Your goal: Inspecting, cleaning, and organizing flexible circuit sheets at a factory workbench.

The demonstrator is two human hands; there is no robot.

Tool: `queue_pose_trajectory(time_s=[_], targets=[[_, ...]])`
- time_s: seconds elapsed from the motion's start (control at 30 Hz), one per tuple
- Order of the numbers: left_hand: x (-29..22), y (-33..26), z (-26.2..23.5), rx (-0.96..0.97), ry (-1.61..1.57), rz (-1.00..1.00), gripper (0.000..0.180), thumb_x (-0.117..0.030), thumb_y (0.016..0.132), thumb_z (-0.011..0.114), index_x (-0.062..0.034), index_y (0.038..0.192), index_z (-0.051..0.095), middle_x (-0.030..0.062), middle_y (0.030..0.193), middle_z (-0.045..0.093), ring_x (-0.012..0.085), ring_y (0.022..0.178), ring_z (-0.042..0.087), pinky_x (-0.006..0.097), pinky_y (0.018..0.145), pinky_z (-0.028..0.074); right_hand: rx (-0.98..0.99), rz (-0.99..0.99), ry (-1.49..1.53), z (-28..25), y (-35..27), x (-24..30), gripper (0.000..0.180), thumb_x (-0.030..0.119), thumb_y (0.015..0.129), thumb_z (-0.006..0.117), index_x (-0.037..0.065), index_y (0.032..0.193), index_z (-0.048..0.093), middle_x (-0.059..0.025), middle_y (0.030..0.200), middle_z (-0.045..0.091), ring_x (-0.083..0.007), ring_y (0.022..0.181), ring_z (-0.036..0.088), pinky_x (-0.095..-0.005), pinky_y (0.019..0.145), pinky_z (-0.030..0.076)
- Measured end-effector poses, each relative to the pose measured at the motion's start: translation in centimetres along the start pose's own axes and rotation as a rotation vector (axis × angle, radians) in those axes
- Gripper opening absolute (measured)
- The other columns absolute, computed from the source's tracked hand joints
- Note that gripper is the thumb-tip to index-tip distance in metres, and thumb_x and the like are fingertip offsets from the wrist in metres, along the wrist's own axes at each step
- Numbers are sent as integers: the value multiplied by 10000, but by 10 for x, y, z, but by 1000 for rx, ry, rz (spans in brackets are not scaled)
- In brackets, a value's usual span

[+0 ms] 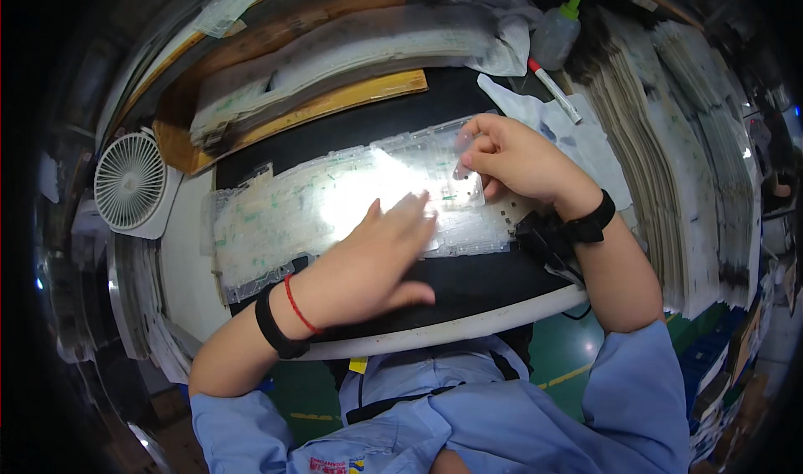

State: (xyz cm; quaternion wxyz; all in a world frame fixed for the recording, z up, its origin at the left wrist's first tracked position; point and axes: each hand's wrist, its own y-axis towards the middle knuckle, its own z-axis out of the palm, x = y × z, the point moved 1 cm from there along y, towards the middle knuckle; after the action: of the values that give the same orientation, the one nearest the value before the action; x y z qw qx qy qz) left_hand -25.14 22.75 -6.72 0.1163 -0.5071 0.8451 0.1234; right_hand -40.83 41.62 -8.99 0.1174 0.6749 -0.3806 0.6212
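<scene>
A long, thin, clear plastic sheet (276, 215) with fine traces and small green marks lies across the black work surface, a bright glare over its middle. My left hand (360, 265) is over its near middle part, fingers stretched out and thumb apart, slightly blurred; whether it touches the sheet I cannot tell. At the sheet's right end my right hand (523, 160) is closed in a pinch, thumb and forefinger on the clear film near its edge. Black bands circle both wrists, and a red cord is on the left one.
A small white fan (131, 180) stands at left. Behind the sheet, a wooden tray (335, 114) holds stacked sheets. A bottle with green nozzle (556, 35), a red-capped marker (554, 91) and a white cloth (577, 135) sit at back right. Tall sheet stacks (661, 165) line the right.
</scene>
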Motion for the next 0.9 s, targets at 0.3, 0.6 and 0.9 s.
queue_pose_trajectory(time_s=[0.3, 0.6, 0.9], targets=[[-6, 6, -4, 130, -290, 51, 570, -359, 884, 646, -42, 1333, 492, 173, 1383, 484, 363, 1286, 459, 454, 1097, 349, 22, -24, 24, -2, 1, -3, 228, 69, 929, 554, -13, 1130, 484, -67, 865, 656, -71, 594, 589, -212, 520, 513], [-6, 8, 0, 102, -434, 220, 453, -272, 895, 644, -44, 1275, 549, 201, 1322, 528, 377, 1262, 483, 430, 1050, 401, 38, -35, 10, -2, 3, -6, 218, 57, 922, 559, -1, 1120, 488, -60, 838, 652, -69, 607, 582, -218, 525, 516], [-9, 0, -6, 202, -680, 130, 401, -253, 895, 645, -14, 1213, 591, 179, 1242, 600, 362, 1154, 573, 416, 984, 458, 28, -30, -12, 0, 1, -1, 185, 64, 921, 561, 2, 1082, 496, -59, 842, 657, -59, 580, 559, -220, 516, 513]])
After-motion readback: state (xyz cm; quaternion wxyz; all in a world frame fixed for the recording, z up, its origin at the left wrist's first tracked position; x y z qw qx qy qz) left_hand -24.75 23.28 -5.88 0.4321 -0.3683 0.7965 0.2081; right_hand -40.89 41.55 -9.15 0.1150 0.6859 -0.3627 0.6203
